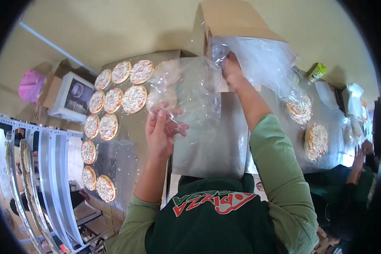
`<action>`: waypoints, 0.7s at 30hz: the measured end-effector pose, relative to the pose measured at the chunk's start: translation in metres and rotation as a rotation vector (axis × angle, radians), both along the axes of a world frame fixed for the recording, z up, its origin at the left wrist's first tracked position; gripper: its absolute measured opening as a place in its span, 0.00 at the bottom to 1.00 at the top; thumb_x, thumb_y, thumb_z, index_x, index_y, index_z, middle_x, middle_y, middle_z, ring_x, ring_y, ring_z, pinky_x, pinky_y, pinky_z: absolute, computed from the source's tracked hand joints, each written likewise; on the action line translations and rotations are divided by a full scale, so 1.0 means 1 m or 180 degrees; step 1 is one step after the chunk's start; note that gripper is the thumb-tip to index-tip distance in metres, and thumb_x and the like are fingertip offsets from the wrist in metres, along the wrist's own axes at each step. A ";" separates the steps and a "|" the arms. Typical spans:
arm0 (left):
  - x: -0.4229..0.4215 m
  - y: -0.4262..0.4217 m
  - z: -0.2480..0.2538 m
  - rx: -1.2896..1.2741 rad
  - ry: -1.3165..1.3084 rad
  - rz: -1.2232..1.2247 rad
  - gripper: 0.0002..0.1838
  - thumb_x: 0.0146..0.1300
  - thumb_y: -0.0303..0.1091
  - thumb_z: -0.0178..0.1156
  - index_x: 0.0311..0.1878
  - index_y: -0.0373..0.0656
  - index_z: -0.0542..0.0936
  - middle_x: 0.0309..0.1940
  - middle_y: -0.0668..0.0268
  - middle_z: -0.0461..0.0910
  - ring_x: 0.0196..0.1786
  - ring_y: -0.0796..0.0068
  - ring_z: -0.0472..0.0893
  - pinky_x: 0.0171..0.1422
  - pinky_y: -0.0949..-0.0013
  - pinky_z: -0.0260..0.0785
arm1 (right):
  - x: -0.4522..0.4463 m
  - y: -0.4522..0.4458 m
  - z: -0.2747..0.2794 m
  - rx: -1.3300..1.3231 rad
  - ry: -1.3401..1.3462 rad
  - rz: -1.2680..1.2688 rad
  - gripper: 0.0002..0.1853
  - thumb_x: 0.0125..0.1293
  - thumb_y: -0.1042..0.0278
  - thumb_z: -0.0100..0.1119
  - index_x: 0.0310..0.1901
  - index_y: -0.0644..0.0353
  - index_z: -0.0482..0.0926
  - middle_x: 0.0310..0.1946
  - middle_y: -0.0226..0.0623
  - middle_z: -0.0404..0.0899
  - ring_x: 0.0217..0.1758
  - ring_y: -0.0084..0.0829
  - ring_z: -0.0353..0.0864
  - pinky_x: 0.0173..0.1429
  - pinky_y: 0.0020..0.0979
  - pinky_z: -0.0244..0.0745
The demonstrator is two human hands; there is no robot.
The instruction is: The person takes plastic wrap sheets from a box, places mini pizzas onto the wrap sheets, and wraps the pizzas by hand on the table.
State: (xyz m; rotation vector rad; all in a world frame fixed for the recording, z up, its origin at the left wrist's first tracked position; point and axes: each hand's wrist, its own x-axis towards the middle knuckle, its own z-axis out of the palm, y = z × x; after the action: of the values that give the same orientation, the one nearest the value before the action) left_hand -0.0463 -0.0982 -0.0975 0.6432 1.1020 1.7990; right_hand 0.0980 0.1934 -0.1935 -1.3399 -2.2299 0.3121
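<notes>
My left hand (165,129) is raised over the metal table, its fingers apart against or inside a clear plastic bag (199,101) that spreads to its right. Through the film, pizzas at the back of the table show faintly. My right hand (230,67) reaches to the left part of the opening of a cardboard box (245,21), among more clear plastic bags (262,59) that spill over its front. Film and the hand's angle hide most of its fingers, so what it holds cannot be made out.
Several topped pizzas (134,99) lie in rows on the left. At right are stacked pizzas (316,142), a wrapped pizza (299,109) and a green packet (317,72). Another person's hands (360,156) show at far right. A metal rack (55,169) stands at left.
</notes>
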 end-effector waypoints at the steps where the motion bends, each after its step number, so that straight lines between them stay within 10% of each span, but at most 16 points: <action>1: -0.009 -0.009 -0.013 -0.0142 -0.0040 -0.0170 0.14 0.69 0.38 0.42 0.53 0.44 0.67 0.37 0.60 0.77 0.31 0.69 0.78 0.31 0.66 0.75 | -0.002 0.020 -0.033 0.0304 0.0219 0.0090 0.23 0.51 0.76 0.55 0.52 0.62 0.71 0.57 0.51 0.64 0.59 0.49 0.64 0.62 0.38 0.63; 8: 0.019 -0.042 -0.040 -0.0577 -0.0882 0.0330 0.16 0.69 0.43 0.42 0.53 0.45 0.68 0.45 0.59 0.76 0.41 0.64 0.79 0.37 0.64 0.74 | 0.050 -0.152 0.052 0.0555 0.1555 0.0560 0.28 0.57 0.64 0.55 0.60 0.62 0.63 0.58 0.52 0.63 0.63 0.48 0.61 0.65 0.40 0.56; 15: 0.074 -0.054 -0.061 -0.0948 -0.0635 0.0178 0.16 0.69 0.44 0.43 0.49 0.43 0.68 0.48 0.55 0.75 0.44 0.61 0.79 0.39 0.64 0.73 | 0.089 -0.265 0.068 0.1335 -0.0026 0.2049 0.26 0.58 0.67 0.56 0.60 0.41 0.67 0.57 0.45 0.67 0.62 0.42 0.65 0.62 0.40 0.60; 21: 0.106 -0.048 -0.066 -0.0660 0.0211 -0.0012 0.12 0.65 0.36 0.52 0.48 0.41 0.68 0.41 0.59 0.76 0.37 0.71 0.77 0.38 0.74 0.71 | 0.094 -0.258 0.043 -0.3928 0.3188 0.1264 0.14 0.69 0.63 0.44 0.51 0.57 0.74 0.40 0.35 0.80 0.41 0.28 0.79 0.47 0.27 0.73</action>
State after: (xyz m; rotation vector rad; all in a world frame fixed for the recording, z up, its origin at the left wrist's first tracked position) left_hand 0.0593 -0.1461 -0.1635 0.5826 1.3109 1.6427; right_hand 0.1922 -0.0646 -0.1502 -0.7682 -1.2804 2.1700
